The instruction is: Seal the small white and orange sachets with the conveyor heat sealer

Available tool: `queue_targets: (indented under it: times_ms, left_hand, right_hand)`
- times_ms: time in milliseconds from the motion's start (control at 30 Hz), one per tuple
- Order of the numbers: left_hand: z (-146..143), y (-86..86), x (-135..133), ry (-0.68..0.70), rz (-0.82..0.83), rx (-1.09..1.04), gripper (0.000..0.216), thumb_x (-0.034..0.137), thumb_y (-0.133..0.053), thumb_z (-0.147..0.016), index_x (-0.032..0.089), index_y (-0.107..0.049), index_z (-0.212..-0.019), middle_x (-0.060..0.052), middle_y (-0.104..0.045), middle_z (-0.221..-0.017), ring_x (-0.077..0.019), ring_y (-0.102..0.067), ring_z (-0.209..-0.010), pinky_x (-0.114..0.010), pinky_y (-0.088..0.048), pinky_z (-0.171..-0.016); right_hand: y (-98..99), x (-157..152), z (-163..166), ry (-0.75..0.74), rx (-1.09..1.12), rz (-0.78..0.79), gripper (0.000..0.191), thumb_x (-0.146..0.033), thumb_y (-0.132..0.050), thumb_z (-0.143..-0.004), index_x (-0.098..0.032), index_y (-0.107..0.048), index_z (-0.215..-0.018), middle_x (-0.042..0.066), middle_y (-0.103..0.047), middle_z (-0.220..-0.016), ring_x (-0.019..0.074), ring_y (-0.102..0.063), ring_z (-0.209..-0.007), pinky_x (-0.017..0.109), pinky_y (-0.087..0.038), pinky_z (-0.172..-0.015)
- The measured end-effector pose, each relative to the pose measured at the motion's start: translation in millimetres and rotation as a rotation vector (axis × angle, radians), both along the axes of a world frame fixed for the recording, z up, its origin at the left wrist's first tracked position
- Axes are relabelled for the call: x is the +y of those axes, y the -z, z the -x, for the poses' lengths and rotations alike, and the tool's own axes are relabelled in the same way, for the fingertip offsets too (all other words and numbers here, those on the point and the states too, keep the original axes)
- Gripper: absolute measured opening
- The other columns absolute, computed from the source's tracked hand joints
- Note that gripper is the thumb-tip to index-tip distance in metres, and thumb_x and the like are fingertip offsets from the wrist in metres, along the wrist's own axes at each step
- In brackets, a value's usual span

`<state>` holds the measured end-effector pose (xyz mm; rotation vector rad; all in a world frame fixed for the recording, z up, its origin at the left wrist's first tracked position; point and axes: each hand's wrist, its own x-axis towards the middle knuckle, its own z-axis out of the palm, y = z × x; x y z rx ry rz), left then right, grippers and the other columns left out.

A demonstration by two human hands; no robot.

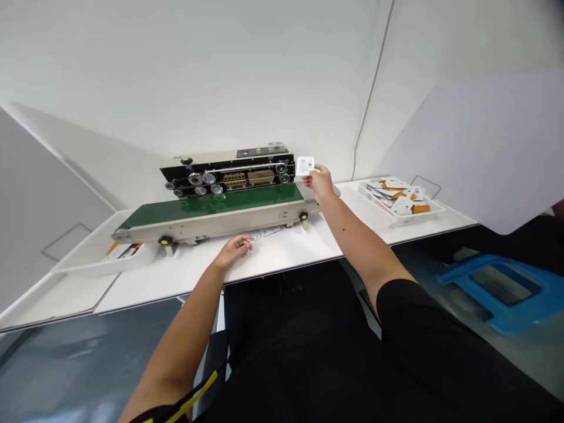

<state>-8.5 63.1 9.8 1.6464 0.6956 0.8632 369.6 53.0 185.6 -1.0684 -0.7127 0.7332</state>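
Observation:
My right hand (320, 181) pinches a small white printed packet (305, 165) by its right lower edge. The packet is upright beside the right end of a band sealing machine (247, 177), level with its rollers. Below it runs the machine's green conveyor belt (211, 202). My left hand (233, 251) rests on the white table (282, 249) in front of the conveyor, its fingers loosely bent and apart, holding nothing. Just past its fingertips, a paper with dark print (267, 232) lies partly hidden under the conveyor.
At the right, a white tray (409, 220) holds several white and orange packets (396, 194). Another white bin (145, 257) with packets stands under the conveyor's left end. A cable (372, 88) runs down the wall. Off the table's right side is a blue plastic stool (524, 314).

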Motion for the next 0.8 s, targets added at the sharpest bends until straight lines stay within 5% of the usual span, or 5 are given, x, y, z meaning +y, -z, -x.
queue_targets:
  times_ms: [133, 400, 800]
  left_hand:
    - [1.1, 0.1, 1.6, -0.006, 0.0, -0.006, 0.051, 0.053, -0.085, -0.082, 0.016, -0.07, -0.114, -0.004, -0.071, -0.081, -0.0129, -0.056, -0.064, -0.026, -0.044, -0.063]
    - [2.9, 0.2, 2.3, -0.005, 0.029, 0.006, 0.052, 0.054, -0.083, -0.081, 0.016, -0.071, -0.114, -0.005, -0.072, -0.083, -0.013, -0.056, -0.062, -0.026, -0.041, -0.059]
    - [2.7, -2.1, -0.5, -0.001, 0.054, -0.006, 0.05, 0.052, -0.083, -0.081, 0.016, -0.071, -0.113, -0.006, -0.073, -0.084, -0.0136, -0.056, -0.063, -0.026, -0.042, -0.058]
  right_hand:
    - [1.5, 20.2, 7.5, 0.043, 0.001, 0.104, 0.04, 0.002, -0.053, -0.083, -0.014, -0.06, -0.119, -0.002, -0.065, -0.064, 0.009, -0.06, -0.051, 0.018, -0.055, -0.054]
    - [11.4, 53.6, 50.8, -0.098, 0.006, 0.216, 0.026, 0.004, -0.054, -0.087, -0.011, -0.064, -0.106, 0.002, -0.067, -0.065, 0.0108, -0.066, -0.057, 0.019, -0.058, -0.056]
    - [20.0, 56.8, 74.5, -0.18, -0.037, 0.27, 0.017, 0.001, -0.058, -0.09, -0.011, -0.068, -0.098, 0.002, -0.065, -0.061, 0.0088, -0.061, -0.05, 0.018, -0.057, -0.053]
